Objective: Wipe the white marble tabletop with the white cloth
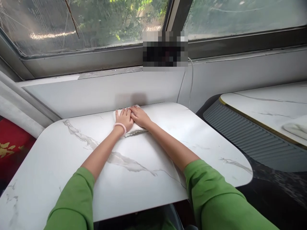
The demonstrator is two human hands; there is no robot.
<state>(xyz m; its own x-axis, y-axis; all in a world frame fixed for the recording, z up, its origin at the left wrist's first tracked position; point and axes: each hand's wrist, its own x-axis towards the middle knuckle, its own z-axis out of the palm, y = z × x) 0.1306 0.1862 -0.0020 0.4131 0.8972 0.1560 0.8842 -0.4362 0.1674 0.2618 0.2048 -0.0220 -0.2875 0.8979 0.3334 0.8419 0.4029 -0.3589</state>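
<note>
"Clearly, the off-white, folded cloth (136, 129) is made of soft fabric with an uneven, slightly wrinkled edge. Where does it lie?"

"It lies near the far edge of the glossy white surface (134, 188), which has grey-brown veins like marble and rounded corners."

"And how is the grip of each hand?"

"The bare left hand (124, 119) is pressed flat on the cloth, with fingers somewhat spread and pointing to the wall. The bare right hand (140, 116) is also laid flat, its fingers reaching across the cloth to touch the left hand. A pale pink, coiled bracelet (123, 125) is around the left wrist."

"To which side does the cloth point?"

"Its near edge runs from left to right, rising a little at the right. The hands cover the middle, so I cannot tell its long axis."

"What other things are around?"

"The smooth white wall (96, 95) stands just behind the surface and limits it there. A thin white cable (191, 76) hangs before this wall. At the right is another marble-patterned white table (259, 102), with a gold rim and grey ribbed side; on it lies a pale, crumpled cloth (297, 128)."
</note>
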